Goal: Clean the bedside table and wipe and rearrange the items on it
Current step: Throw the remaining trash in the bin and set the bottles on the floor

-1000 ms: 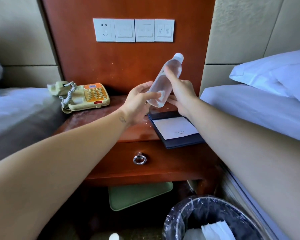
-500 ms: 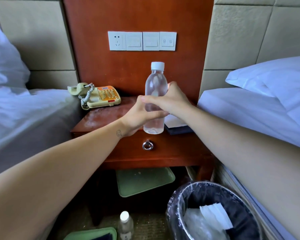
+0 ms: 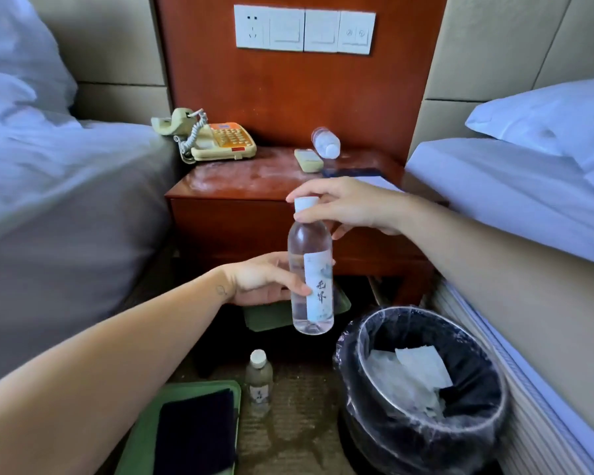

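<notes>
The left hand (image 3: 268, 279) is gripping the labelled body and the right hand (image 3: 350, 207) is pinching the cap of the white-capped clear plastic water bottle (image 3: 311, 269), upright at centre frame before the dusty red-brown wooden surface (image 3: 254, 176), so the step is probably calling for keeping it vertical and setting it down gently.

The water bottle (image 3: 311, 269) had come off the tabletop (image 3: 240, 180) and down: tilted over it a moment before, it now stood upright in the air in front of the drawer (image 3: 227, 224). The right hand (image 3: 354, 207) had slid up from the bottle's body, its fingers (image 3: 309, 195) pinching the white cap (image 3: 306, 204) from above. The left hand (image 3: 261, 279) had dropped with it, gripping at the label (image 3: 319, 286), so the bottle's base hung below those fingers, over the floor (image 3: 299, 423) near the bin (image 3: 348, 358).
</notes>
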